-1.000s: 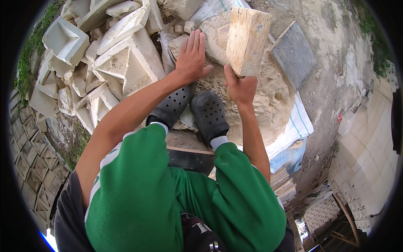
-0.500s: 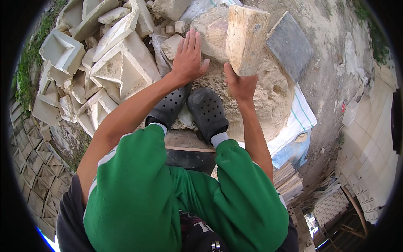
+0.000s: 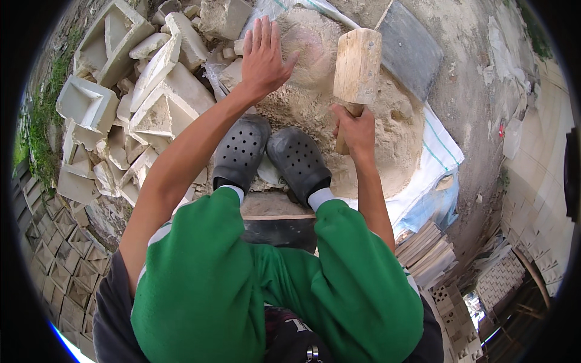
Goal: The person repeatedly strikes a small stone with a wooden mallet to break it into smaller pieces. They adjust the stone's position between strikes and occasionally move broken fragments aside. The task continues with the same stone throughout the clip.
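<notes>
From the head camera, looking down past green trousers (image 3: 266, 284) and two grey perforated clogs (image 3: 272, 154): the right hand (image 3: 354, 128) is wrapped tight around the short handle of a wooden mallet (image 3: 357, 69), fingers fully curled on it; the mallet's pale, blocky head stands upright above the fist, over a mound of sandy stone dust (image 3: 387, 139); the left hand (image 3: 263, 57) lies flat, fingers spread wide and holding nothing, palm down on a rounded, pale stone block (image 3: 311, 42) that sits just ahead of the clogs, at the top of the dust mound; the mallet head is just beside this block, to its right, and whether the two touch cannot be told; to the left lies a heap of broken, cream-coloured carved stone pieces (image 3: 145, 103); a flat grey slab (image 3: 411, 51) rests beyond the mallet, upper right; a white woven sheet with a blue edge (image 3: 439, 163) spreads under the dust on the right; stacked thin slabs (image 3: 426, 251) sit lower right.
</notes>
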Demonstrator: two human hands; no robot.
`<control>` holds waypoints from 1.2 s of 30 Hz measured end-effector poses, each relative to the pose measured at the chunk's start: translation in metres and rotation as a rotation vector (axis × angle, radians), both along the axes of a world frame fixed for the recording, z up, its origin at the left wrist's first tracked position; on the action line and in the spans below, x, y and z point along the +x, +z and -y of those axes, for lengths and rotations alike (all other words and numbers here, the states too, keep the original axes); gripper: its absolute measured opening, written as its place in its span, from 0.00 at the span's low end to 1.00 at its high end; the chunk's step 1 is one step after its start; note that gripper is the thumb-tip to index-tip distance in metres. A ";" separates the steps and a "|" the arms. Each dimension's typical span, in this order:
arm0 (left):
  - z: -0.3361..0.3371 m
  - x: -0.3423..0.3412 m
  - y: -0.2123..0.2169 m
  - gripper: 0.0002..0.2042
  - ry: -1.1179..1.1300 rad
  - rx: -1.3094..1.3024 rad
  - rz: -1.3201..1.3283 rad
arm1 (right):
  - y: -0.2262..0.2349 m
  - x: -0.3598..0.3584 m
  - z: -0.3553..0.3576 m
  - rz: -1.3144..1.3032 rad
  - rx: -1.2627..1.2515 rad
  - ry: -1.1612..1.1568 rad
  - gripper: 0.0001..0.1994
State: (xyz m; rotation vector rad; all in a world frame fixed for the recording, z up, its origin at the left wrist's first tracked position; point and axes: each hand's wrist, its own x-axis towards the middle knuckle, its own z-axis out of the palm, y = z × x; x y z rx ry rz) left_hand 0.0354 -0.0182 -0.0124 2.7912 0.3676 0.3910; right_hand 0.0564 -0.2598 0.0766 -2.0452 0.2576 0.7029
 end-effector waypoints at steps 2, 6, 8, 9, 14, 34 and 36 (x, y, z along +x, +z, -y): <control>0.022 0.004 0.006 0.40 -0.038 -0.044 -0.022 | 0.009 0.002 0.006 -0.023 0.024 -0.086 0.18; 0.070 -0.010 0.022 0.41 -0.631 -0.284 -0.147 | 0.022 0.009 0.010 -0.004 0.110 -0.204 0.18; 0.075 -0.008 0.031 0.41 -0.736 -0.398 -0.139 | 0.026 0.010 0.011 -0.015 0.125 -0.204 0.18; 0.071 -0.003 0.033 0.41 -0.599 -0.322 -0.061 | 0.028 0.010 0.014 -0.016 0.124 -0.213 0.18; 0.019 0.005 0.009 0.44 0.067 0.083 0.055 | 0.022 0.005 0.012 -0.023 0.107 -0.155 0.17; 0.078 -0.015 0.020 0.47 -0.577 -0.268 -0.172 | 0.020 0.007 0.016 -0.025 0.110 -0.189 0.19; 0.086 -0.010 0.028 0.47 -0.656 -0.398 -0.152 | 0.018 0.007 0.019 -0.028 0.133 -0.207 0.18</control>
